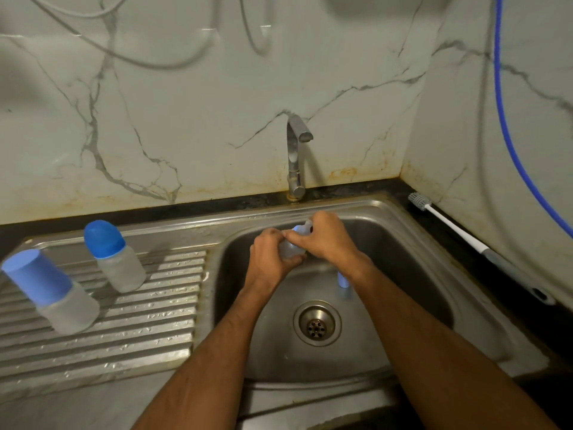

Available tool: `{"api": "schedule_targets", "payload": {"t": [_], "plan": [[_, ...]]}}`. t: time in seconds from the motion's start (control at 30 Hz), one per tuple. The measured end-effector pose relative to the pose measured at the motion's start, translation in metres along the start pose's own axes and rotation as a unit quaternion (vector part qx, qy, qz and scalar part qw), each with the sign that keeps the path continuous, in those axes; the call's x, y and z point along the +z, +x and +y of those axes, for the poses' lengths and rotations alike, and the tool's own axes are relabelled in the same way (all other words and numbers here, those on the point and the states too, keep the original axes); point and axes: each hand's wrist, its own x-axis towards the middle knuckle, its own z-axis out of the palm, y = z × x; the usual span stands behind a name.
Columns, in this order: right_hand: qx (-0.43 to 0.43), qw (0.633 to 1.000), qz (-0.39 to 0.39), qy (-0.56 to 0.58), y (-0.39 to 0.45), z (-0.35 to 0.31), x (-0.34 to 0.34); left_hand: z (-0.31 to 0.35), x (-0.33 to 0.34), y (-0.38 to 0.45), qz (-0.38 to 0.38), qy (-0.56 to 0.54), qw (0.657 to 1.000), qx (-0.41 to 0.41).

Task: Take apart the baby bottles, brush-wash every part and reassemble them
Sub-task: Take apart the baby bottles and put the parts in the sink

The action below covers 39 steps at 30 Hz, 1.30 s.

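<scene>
Marble-look wall point(192, 119) backing everything, rust-stained along the bottom edge. Blue hose point(504, 119) hanging down the right side wall. Steel sink point(403, 243) sitting in a dark countertop point(434, 206), ribbed drainboard point(139, 321) on the left. Chrome tap point(296, 156) standing behind the basin, spout pointing right; no water stream visible.

Bottle brush point(471, 243) lying on the countertop right of the sink, bristle head toward the back corner, grey handle nearest the camera.

Two capped baby bottles standing on the drainboard, apart from each other: flat-capped bottle point(52, 293) at far left, dome-capped bottle point(116, 259) further back, nearer the basin. Both frosted with blue caps.

Basin holding the drain strainer point(317, 324) and a small light-blue part point(342, 279), mostly hidden behind the right forearm.

Third bottle point(290, 248) being held over the basin, largely covered by both hands. Left hand point(269, 256) wrapping the frosted body. Right hand point(325, 240) curling over the top end, fingertips pinching at the blue collar point(297, 228); exact grip hard to make out.
</scene>
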Motion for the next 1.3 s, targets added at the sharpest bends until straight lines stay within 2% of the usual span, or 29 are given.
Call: {"api": "schedule_targets", "payload": {"t": [0.13,0.37,0.53,0.67,0.73,0.8,0.87,0.93,0.97,1.03,1.17,1.2,1.3], "plan": [[-0.050,0.997,-0.039,-0.034,0.004,0.014,-0.005,0.000,0.002,0.004,-0.028,0.004,0.999,0.017],[-0.102,0.981,-0.151,-0.060,0.007,0.030,-0.010,-0.007,0.003,0.004,-0.122,0.041,0.991,0.031],[-0.107,0.972,-0.186,-0.093,0.005,0.028,-0.007,-0.012,0.002,0.007,-0.148,0.041,0.988,0.033],[-0.187,0.952,-0.203,-0.134,0.003,0.018,-0.005,-0.019,0.002,0.010,-0.151,0.030,0.988,0.029],[-0.198,0.954,-0.192,-0.113,0.005,0.015,-0.005,-0.021,0.001,0.012,-0.124,0.027,0.992,0.017],[-0.163,0.973,-0.164,-0.022,0.005,0.018,-0.004,-0.020,0.003,0.012,-0.087,0.007,0.996,0.002],[-0.102,0.990,-0.085,0.042,0.005,0.016,-0.001,-0.018,0.005,0.010,-0.060,-0.012,0.998,-0.016],[-0.050,0.999,0.004,0.002,0.008,0.011,0.004,-0.014,0.006,0.012,-0.040,-0.018,0.999,-0.022],[-0.038,0.998,0.022,-0.036,0.010,0.009,0.006,-0.013,0.006,0.015,-0.035,-0.019,0.999,-0.023],[-0.036,0.997,0.018,-0.072,0.011,0.007,0.008,-0.013,0.006,0.018,-0.030,-0.017,0.999,-0.025],[-0.086,0.993,-0.081,0.026,0.007,0.015,0.012,-0.019,0.006,0.009,-0.039,-0.016,0.999,-0.035],[-0.085,0.992,-0.083,0.041,0.006,0.014,0.014,-0.018,0.004,0.008,-0.040,-0.016,0.998,-0.036],[-0.042,0.999,-0.020,0.007,0.008,0.012,0.017,-0.015,0.002,0.011,-0.045,-0.023,0.998,-0.042]]}}
